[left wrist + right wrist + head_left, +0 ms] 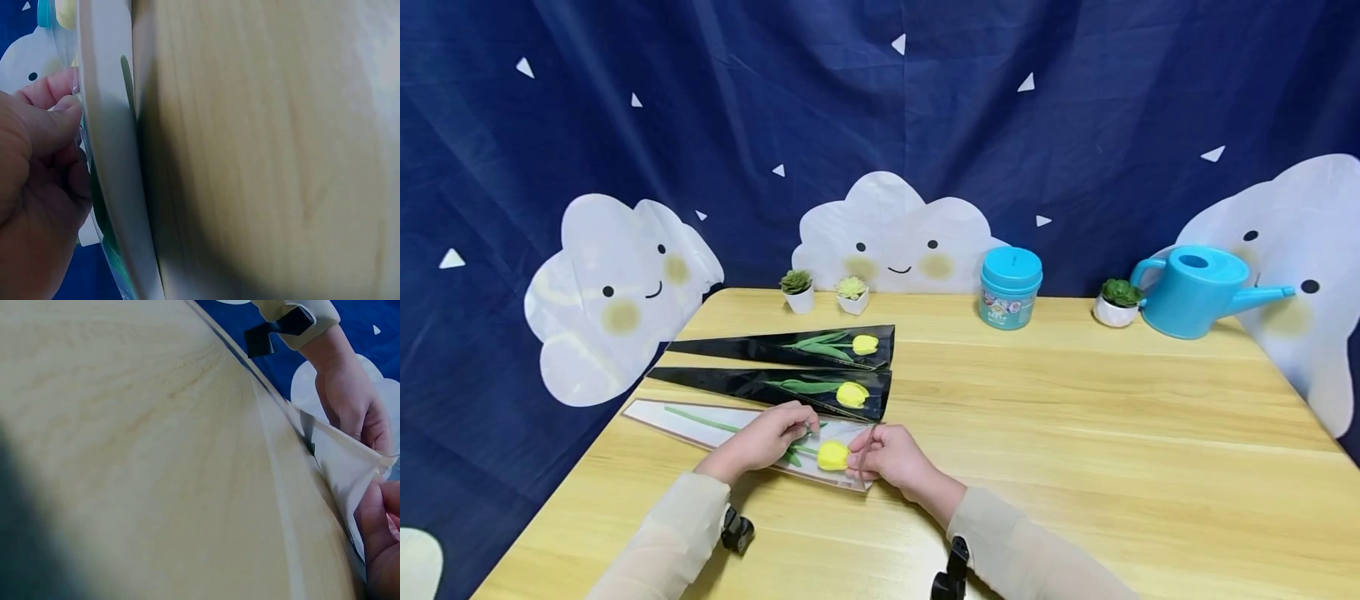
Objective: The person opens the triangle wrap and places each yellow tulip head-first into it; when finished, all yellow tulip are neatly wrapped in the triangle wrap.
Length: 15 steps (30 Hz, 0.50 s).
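A yellow artificial tulip with a green stem lies inside a white flower sleeve with a clear front and brown edging. My right hand reaches in at the sleeve's wide mouth, the brown rim crossing its fingers, and its fingertips pinch the tulip's head. Farther down the stem, my left hand pinches the sleeve's clear film between thumb and finger. In the left wrist view that hand is beside the sleeve's raised edge. The right wrist view has the sleeve's white back between both hands.
Behind lie two black sleeves, a nearer and a farther one, each with a yellow tulip. Along the back edge stand small potted succulents, a blue lidded tub and a blue watering can. A cloud-print curtain hangs behind the table.
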Available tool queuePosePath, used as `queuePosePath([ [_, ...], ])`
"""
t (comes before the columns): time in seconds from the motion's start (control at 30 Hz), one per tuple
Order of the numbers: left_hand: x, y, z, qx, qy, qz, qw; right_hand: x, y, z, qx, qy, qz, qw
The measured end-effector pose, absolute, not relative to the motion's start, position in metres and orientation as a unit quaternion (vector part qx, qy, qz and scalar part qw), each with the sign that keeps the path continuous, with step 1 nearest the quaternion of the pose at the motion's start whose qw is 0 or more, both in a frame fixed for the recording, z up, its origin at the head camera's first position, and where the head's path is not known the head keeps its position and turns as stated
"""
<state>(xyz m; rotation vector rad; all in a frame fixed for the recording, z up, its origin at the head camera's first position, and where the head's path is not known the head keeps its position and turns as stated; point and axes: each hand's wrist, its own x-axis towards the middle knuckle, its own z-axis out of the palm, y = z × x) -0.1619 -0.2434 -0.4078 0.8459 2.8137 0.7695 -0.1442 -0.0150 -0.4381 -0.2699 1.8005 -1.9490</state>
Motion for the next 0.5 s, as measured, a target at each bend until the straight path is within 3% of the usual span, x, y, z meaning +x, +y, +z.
queuePosePath([
  [0.27, -0.161, -0.247, -0.409, 0.259, 0.931, 0.249, 0.068, -0.144, 0.001, -0.439, -0.103, 0.643, -0.717, 0.249],
  [0.5, -0.153, -0.251, -0.410, 0.230, 0.934, 0.255, 0.095, -0.145, 0.043, -0.433, -0.116, 0.653, -0.706, 0.248],
])
